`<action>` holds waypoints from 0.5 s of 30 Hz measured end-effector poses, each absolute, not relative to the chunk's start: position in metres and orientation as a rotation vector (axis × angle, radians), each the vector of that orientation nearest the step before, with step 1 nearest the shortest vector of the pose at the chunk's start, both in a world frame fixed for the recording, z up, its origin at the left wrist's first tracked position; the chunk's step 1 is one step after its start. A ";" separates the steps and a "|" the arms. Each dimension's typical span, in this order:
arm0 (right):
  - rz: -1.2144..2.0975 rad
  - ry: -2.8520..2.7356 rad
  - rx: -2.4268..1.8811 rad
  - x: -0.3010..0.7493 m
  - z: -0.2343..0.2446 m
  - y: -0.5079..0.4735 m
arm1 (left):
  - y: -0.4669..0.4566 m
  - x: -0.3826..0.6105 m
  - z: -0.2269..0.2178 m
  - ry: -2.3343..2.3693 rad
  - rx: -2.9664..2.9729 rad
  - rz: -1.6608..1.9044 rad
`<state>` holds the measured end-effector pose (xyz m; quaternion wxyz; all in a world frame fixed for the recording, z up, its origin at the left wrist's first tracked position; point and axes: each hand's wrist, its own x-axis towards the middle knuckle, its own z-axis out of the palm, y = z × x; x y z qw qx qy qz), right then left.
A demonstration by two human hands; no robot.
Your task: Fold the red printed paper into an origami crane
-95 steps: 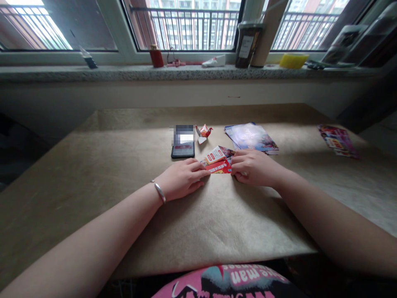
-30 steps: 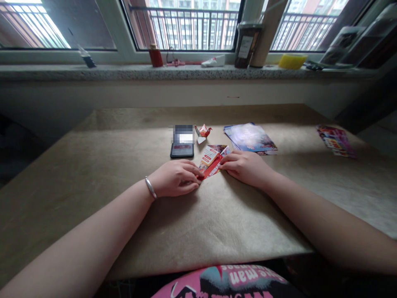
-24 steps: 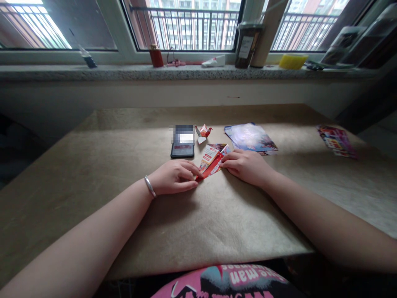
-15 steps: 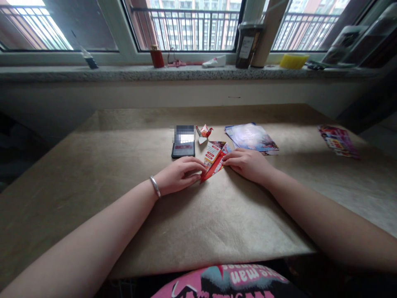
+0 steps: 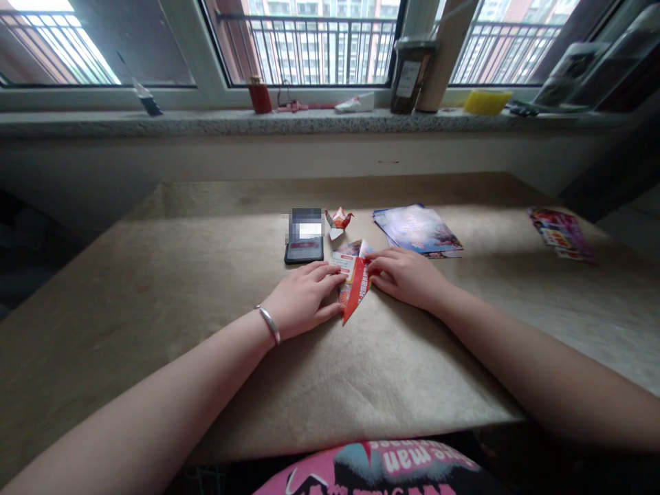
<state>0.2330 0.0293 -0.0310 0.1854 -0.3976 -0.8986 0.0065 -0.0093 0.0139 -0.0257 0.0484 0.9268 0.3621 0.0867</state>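
A folded sheet of printed red and white paper (image 5: 355, 285) lies on the table between my hands, its narrow tip pointing toward me. My left hand (image 5: 306, 292), with a silver bangle at the wrist, rests fingers outstretched along the paper's left edge. On the other side my right hand (image 5: 405, 275) pinches the paper's right edge between thumb and fingers. Just beyond the paper stands a small folded paper bird (image 5: 339, 221), red and white. A smartphone (image 5: 304, 237) lies to its left, its screen partly blurred out.
A stack of glossy printed sheets (image 5: 420, 228) lies behind my right hand. Farther right is a pile of colourful leaflets (image 5: 561, 234). The table (image 5: 206, 247) meets a wall under a stone windowsill (image 5: 206, 124), which carries a red container (image 5: 260, 96), a dark jar (image 5: 410, 75) and yellow tape (image 5: 487, 102).
The folded paper has turned so its red tip points more directly toward me. My left hand has shifted slightly, its fingers spread wider; my right fingers have moved along the paper's right edge.
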 end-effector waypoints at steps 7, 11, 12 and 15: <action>0.029 -2.480 -1.251 0.224 -0.036 0.029 | 0.009 -0.007 -0.024 1.110 2.760 0.311; 0.072 -2.463 -1.261 0.224 -0.040 0.033 | 0.007 -0.006 -0.027 1.114 2.756 0.343; 0.085 -2.463 -1.256 0.225 -0.041 0.034 | 0.007 -0.006 -0.028 1.111 2.757 0.347; 0.121 -2.457 -1.232 0.225 -0.041 0.034 | 0.009 -0.008 -0.029 1.074 2.775 0.341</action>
